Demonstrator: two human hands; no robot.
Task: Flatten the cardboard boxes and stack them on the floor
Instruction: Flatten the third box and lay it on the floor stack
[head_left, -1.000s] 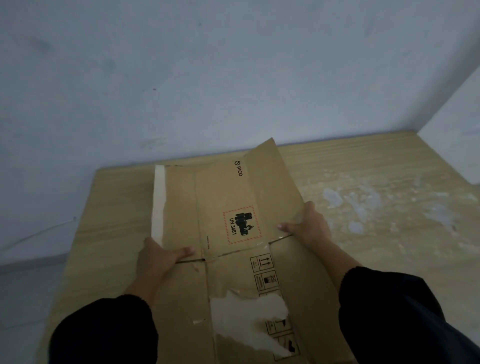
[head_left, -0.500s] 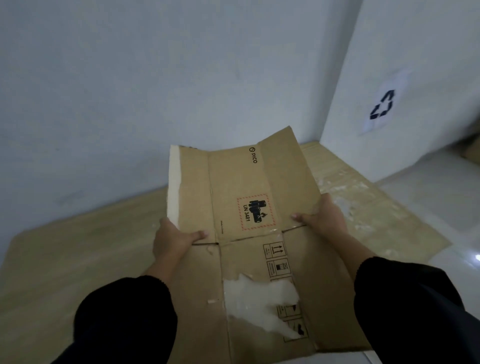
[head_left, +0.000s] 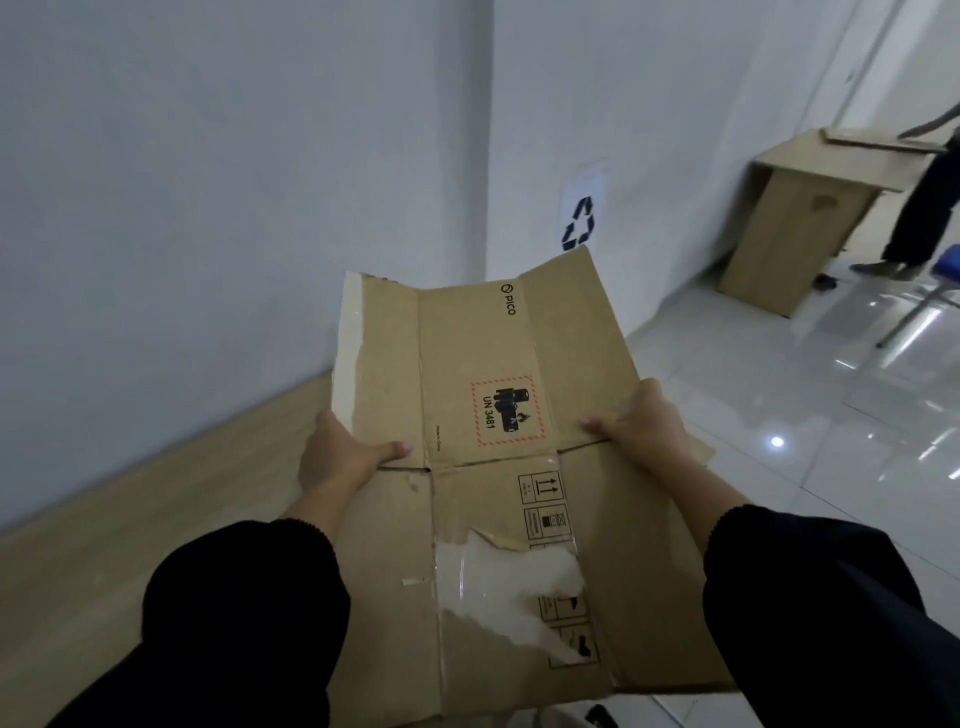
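Observation:
I hold a flattened brown cardboard box in front of me, lifted off the wooden surface. It bears a PICO mark, a red-bordered UN 3481 label and a torn white patch near my body. My left hand grips its left edge with the thumb on top. My right hand grips the right edge the same way. Both sleeves are black.
A wooden tabletop lies at lower left against a white wall. A recycling sign hangs on the wall ahead. At far right stand a wooden desk, another person's legs and a chair leg on the glossy tiled floor.
The view has swung right, away from the tabletop toward the tiled floor. The box stays in both hands and has come off the tabletop.

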